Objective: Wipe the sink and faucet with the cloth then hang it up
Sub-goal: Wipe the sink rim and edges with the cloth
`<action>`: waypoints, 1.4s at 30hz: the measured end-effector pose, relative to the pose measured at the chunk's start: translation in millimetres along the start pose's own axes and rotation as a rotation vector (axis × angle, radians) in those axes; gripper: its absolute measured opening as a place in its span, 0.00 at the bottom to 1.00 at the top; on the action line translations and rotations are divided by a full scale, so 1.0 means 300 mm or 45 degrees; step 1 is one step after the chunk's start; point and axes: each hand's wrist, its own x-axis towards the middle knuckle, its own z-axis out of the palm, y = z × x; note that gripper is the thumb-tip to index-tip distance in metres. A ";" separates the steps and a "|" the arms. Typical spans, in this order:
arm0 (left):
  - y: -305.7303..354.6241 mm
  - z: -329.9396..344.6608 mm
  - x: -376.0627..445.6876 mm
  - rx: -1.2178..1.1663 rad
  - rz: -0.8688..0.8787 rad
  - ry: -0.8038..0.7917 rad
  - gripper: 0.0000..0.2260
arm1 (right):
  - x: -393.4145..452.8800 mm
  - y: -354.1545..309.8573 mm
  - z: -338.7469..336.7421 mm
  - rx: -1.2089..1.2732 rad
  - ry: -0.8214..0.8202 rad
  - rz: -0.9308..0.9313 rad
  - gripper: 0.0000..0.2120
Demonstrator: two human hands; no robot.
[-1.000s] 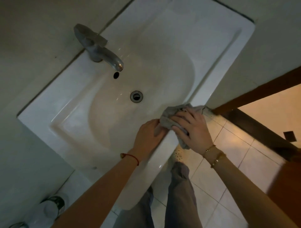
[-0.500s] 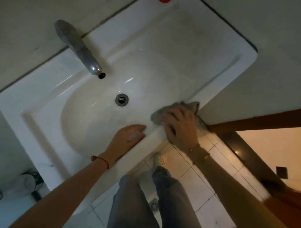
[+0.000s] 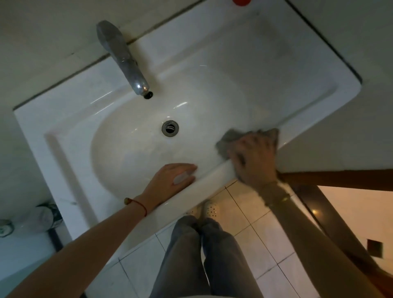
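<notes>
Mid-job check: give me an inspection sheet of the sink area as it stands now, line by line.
Surface: white sink, basin shiny, drain open and uncovered.
Job's things: grey cloth pressed on the basin's near right rim; metal faucet untouched, spout over the basin.
Clutter: red object at the sink's far edge, cut off by the frame; pale containers on the floor to the left, blurred.
Grippers: right hand lies on the cloth, blurred, grip unclear; left hand rests flat on the near rim, holding nothing.
Cables: nothing seen.
Surroundings: tiled floor, plain wall, dark wooden doorframe on the right.
</notes>
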 end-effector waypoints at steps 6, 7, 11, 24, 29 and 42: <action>0.022 -0.015 0.003 0.038 0.089 0.026 0.21 | -0.052 -0.042 0.038 0.088 -0.228 -0.353 0.23; 0.009 -0.017 0.000 0.072 0.091 0.017 0.20 | -0.028 -0.014 0.030 0.075 -0.199 -0.297 0.22; -0.007 -0.061 -0.039 0.197 0.201 0.004 0.15 | 0.009 0.006 0.032 -0.007 0.019 -0.117 0.17; -0.356 -0.357 -0.497 0.543 0.397 0.391 0.16 | -0.278 -0.547 0.209 0.246 0.030 -0.107 0.13; -0.523 -0.531 -0.528 0.582 0.529 0.367 0.16 | -0.393 -0.872 0.306 0.208 0.077 0.124 0.14; -0.763 -0.674 -0.372 0.652 0.822 0.287 0.16 | -0.488 -1.313 0.413 0.121 -0.008 0.487 0.22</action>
